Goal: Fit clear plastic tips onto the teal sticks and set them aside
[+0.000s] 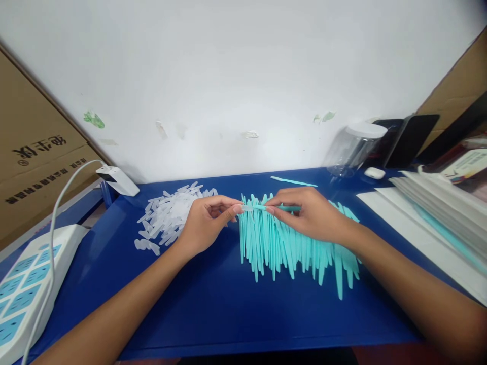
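My left hand (211, 218) pinches a small translucent cap (247, 208) between thumb and forefinger. In my right hand (304, 210) is a slim turquoise plastic stick (259, 207), shaped like an eyebrow razor, its tip pointing left. Cap and stick tip meet end to end or nearly so; whether the tip is inside cannot be made out. Below the right hand lies a wide pile of similar turquoise sticks (274, 243), most pointing toward me. A heap of loose translucent caps (167, 213) spreads left of my left hand. One separate turquoise stick (294, 181) lies behind the pile.
The blue table (213, 314) meets a white wall. At left are a power strip (57, 248), a white device with a cable (117, 180) and a cardboard box (38, 152). At right stand a clear jar (353, 149), a white case (375, 173) and stacked white packets (437, 218).
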Available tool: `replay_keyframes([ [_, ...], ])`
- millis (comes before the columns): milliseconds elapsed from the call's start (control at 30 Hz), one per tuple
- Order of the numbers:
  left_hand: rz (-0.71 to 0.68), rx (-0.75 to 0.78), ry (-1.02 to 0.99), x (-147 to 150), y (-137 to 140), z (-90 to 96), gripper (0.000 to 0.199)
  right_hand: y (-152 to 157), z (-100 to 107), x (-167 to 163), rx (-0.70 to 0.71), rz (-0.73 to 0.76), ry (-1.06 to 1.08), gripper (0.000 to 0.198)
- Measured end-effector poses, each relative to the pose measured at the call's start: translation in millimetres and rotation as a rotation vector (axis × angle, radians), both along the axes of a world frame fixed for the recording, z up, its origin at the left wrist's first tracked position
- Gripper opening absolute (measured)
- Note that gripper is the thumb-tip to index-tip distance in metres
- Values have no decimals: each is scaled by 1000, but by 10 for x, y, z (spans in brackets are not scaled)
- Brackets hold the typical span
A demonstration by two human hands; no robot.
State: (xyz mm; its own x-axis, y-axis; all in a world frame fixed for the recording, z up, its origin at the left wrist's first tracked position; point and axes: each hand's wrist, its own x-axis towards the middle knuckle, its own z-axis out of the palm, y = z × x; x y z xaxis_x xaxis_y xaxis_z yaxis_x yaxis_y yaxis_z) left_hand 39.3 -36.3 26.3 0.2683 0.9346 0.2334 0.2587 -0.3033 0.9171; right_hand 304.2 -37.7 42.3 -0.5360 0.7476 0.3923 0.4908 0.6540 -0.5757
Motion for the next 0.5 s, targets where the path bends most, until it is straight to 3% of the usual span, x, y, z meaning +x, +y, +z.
replay_keyframes([
  [500, 17, -58, -36, 94, -61, -80, 25, -44, -10, -27, 32, 43, -15, 24],
])
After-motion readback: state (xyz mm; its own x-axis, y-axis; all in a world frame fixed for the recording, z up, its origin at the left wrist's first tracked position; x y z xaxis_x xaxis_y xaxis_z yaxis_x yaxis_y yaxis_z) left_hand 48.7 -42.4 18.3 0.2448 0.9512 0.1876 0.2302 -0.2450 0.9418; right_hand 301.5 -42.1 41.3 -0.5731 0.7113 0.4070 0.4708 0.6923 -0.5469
